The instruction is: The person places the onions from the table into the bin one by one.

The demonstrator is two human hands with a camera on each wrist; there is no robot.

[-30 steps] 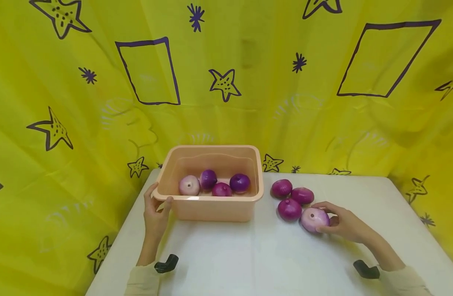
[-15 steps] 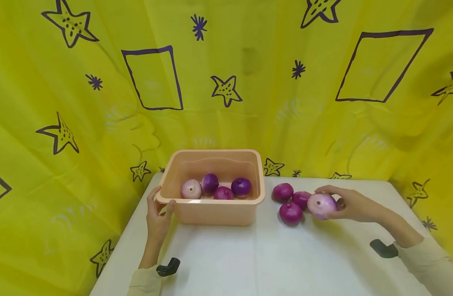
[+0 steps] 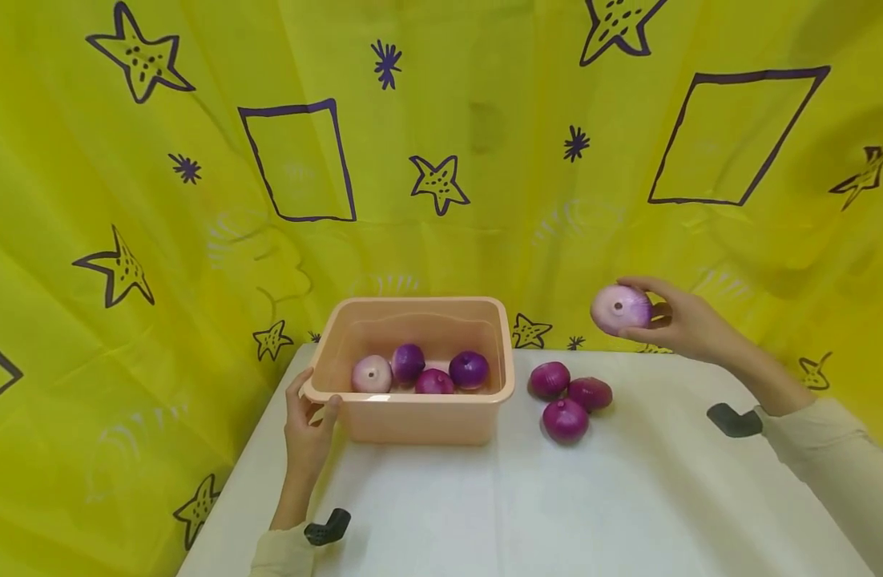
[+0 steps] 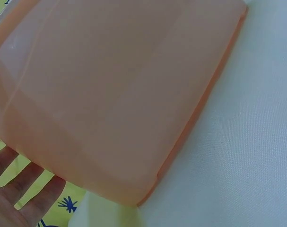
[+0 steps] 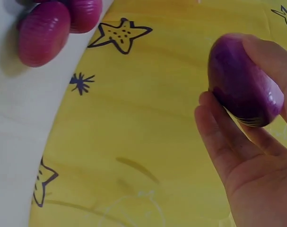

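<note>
My right hand (image 3: 683, 320) holds a pale purple onion (image 3: 620, 309) up in the air, above the table's far right part. In the right wrist view the thumb and fingers pinch the same onion (image 5: 242, 80), its darker side showing. My left hand (image 3: 309, 429) grips the near left corner of a peach plastic tub (image 3: 420, 421), thumb over the rim. The left wrist view shows the tub's outer wall (image 4: 100, 94) with fingers (image 4: 44, 196) against its side. Inside the tub lie several onions, among them a whitish one (image 3: 372, 374) and a dark purple one (image 3: 469, 369).
Three red onions sit in a cluster right of the tub, the nearest one (image 3: 565, 421) in front. The white table (image 3: 441, 513) ends at a yellow curtain (image 3: 485, 240) printed with stars, which hangs behind and at the sides.
My right hand has lifted the pale onion off the table from beside the three red ones, raising it high. The left hand has stayed at the tub's corner.
</note>
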